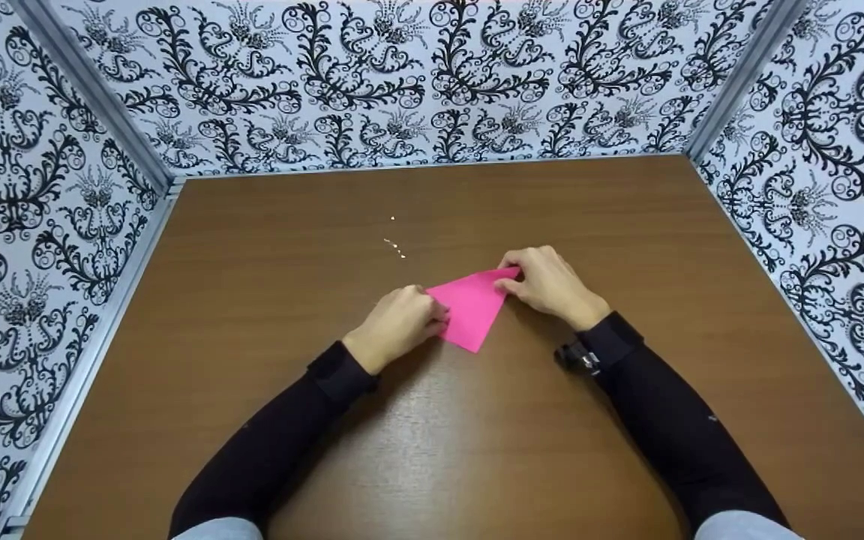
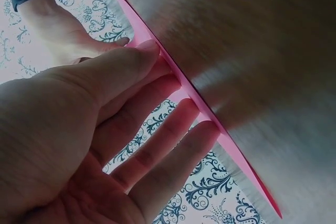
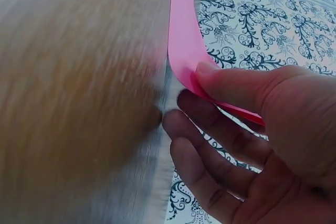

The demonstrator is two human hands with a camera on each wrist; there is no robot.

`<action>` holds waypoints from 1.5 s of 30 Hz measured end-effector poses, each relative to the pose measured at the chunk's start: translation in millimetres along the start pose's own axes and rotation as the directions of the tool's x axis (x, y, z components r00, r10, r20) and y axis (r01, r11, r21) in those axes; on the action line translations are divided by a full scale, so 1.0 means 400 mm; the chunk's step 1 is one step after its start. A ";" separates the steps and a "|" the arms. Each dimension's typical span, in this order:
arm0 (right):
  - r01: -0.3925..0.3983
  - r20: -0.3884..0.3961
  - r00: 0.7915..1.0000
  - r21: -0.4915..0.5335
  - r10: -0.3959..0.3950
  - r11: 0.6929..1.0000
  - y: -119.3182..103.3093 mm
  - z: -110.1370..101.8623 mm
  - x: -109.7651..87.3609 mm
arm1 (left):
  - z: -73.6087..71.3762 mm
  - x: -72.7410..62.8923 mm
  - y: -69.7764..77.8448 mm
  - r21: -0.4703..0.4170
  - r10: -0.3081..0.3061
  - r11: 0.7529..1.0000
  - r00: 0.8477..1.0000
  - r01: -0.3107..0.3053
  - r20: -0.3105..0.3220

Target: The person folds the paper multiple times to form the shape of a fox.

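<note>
A bright pink sheet of paper (image 1: 472, 309) is on the brown table, seen in the head view with one corner pointing toward the person. At its left side my left hand (image 1: 400, 321) pinches the edge, and the left wrist view shows the thumb (image 2: 146, 53) against the paper (image 2: 239, 158). My right hand (image 1: 550, 283) pinches the far right corner between thumb and fingers. In the right wrist view that end of the paper (image 3: 184, 45) curves up from the table into the grip. Its lower fingers (image 3: 194, 169) are loosely bent below the sheet.
Several small white specks (image 1: 394, 246) lie on the wooden table (image 1: 282, 240) beyond the left hand. Walls with a black-and-white floral pattern (image 1: 432, 82) enclose the back and both sides. A small black device (image 1: 578, 358) is strapped at the right wrist.
</note>
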State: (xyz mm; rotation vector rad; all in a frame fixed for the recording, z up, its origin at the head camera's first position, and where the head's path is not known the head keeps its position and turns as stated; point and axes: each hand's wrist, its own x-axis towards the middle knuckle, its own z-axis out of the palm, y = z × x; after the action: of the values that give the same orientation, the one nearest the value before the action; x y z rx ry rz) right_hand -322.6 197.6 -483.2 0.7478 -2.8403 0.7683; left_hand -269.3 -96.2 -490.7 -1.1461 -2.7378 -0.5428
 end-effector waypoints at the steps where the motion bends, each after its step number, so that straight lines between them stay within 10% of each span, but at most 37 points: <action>1: -0.003 0.001 1.000 0.003 0.003 1.000 -0.001 0.000 0.000 | 0.000 0.000 -0.001 0.003 -0.001 1.000 1.000 0.001 0.000; 17: -0.006 0.012 1.000 0.098 0.004 0.995 -0.021 -0.015 0.002 | -0.024 -0.001 -0.015 0.021 0.004 1.000 1.000 -0.004 0.017; 27: -0.003 -0.001 1.000 0.209 0.004 0.978 -0.042 -0.038 -0.002 | -0.101 0.008 -0.029 0.027 -0.016 0.999 0.981 0.022 -0.196; 45: 0.137 -0.252 0.966 0.275 -0.066 0.952 -0.065 -0.082 -0.004 | -0.178 0.094 -0.050 -0.106 -0.124 0.989 0.963 0.101 -0.238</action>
State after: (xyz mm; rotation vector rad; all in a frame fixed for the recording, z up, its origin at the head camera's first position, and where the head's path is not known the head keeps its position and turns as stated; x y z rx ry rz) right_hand -309.5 195.2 -443.6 0.7704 -2.4818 1.1889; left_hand -311.6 -110.6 -420.9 -0.8775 -2.5982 -0.7771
